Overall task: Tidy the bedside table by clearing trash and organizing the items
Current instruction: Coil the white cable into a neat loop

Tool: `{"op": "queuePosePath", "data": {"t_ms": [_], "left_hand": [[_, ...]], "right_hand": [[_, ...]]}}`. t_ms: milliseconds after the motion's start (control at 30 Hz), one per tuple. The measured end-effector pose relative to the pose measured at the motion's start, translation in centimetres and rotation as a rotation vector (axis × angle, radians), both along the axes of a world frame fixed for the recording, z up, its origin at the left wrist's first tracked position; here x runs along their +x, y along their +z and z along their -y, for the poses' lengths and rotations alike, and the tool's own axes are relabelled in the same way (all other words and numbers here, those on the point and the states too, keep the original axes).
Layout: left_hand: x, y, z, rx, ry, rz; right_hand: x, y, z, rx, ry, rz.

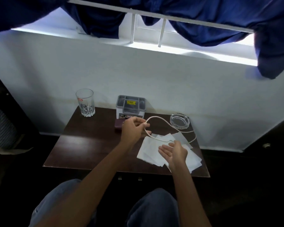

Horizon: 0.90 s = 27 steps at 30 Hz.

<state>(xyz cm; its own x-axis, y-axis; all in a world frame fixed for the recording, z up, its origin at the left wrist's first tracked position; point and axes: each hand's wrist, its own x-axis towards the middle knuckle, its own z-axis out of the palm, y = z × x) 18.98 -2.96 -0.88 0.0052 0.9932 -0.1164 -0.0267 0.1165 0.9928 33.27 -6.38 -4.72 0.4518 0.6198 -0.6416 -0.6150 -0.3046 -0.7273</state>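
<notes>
Roughly midway, I'd say. The left hand [134,128] is pinching the white cable [162,120] into a loop above the bedside table [88,145]. The right hand [172,152] is open, palm up, over loose white papers [148,154] — those still need clearing. The glass tumbler [85,102], ashtray [179,120] and grey organizer box [131,105] sit along the back — fine there, I guess.

Your left hand [133,128] and right hand [173,152] are bare, forearms [95,174] unsleeved back from both wrists; faded blue denim jeans [59,202] cover both thighs beneath them.
</notes>
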Motion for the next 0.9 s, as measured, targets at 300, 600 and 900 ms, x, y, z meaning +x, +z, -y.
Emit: {"op": "queuePosePath", "data": {"t_ms": [300, 600, 900], "left_hand": [[0.9, 2.0, 3.7, 0.092, -0.160, 0.080], [-3.7, 1.2, 8.3, 0.056, -0.157, 0.060], [-9.5, 0.5, 11.9, 0.025, 0.131, 0.159]], "right_hand": [[5.9, 3.1, -4.5, 0.290, -0.176, -0.584], [5.7, 9.0, -4.1, 0.427, -0.085, -0.282], [-2.5, 16.8, -0.2, 0.646, 0.448, 0.068]]}}
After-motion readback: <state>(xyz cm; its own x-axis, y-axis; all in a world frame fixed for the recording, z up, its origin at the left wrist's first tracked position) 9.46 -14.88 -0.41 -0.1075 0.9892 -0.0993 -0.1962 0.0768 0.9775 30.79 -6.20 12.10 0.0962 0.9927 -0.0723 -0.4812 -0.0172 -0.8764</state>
